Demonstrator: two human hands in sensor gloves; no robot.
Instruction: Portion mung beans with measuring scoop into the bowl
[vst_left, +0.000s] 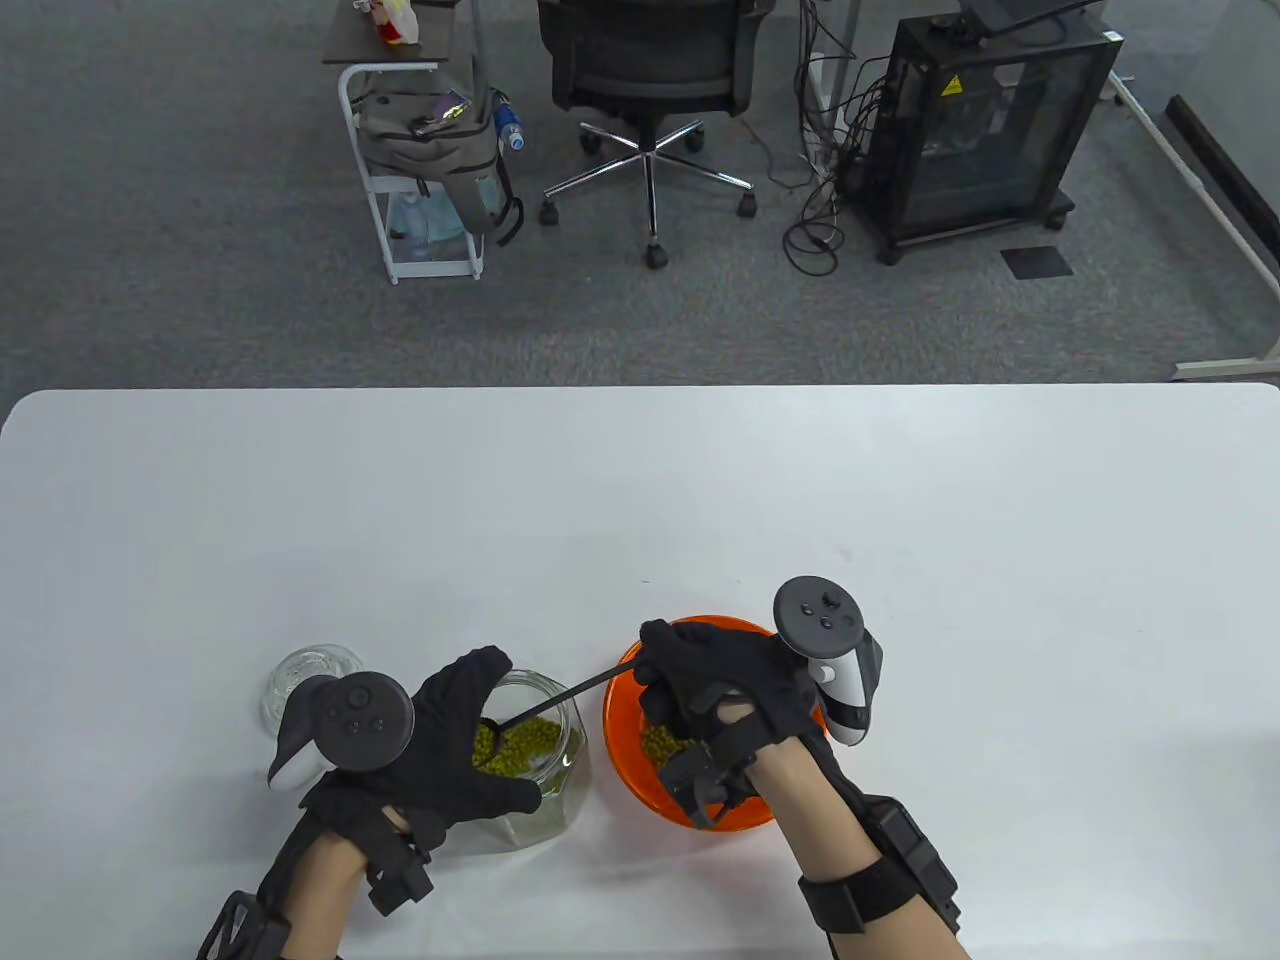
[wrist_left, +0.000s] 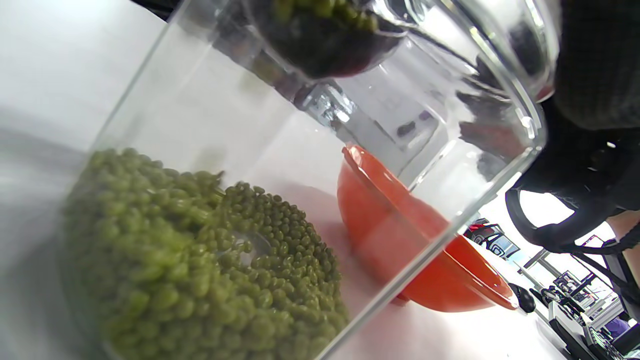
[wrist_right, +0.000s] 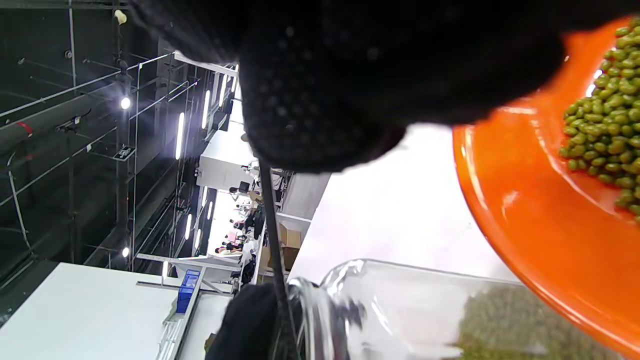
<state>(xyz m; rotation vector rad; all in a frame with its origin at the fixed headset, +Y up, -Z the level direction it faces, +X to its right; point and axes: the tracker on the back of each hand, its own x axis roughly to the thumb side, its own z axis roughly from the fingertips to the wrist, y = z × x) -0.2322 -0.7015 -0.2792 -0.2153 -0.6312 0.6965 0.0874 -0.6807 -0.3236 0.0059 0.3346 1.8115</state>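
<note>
Near the front edge of the white bench, the left hand was wrapped around a clear glass jar, fingers over its far side and thumb curled along the near side, holding it tilted with the mouth toward the right. The right hand hovered above an orange bowl and pinched the end of a thin black handle between curled fingertips; this was the measuring scoop, which slanted down leftward into the jar's mouth. The left wrist view showed the scoop's dark cup heaped with beans just inside the jar's neck. Mung beans lay banked in the lower part of the jar, and a smaller pile of them sat in the bowl. Jar and bowl stood just beside each other. A glass lid rested on the bench just left of the left hand.
</note>
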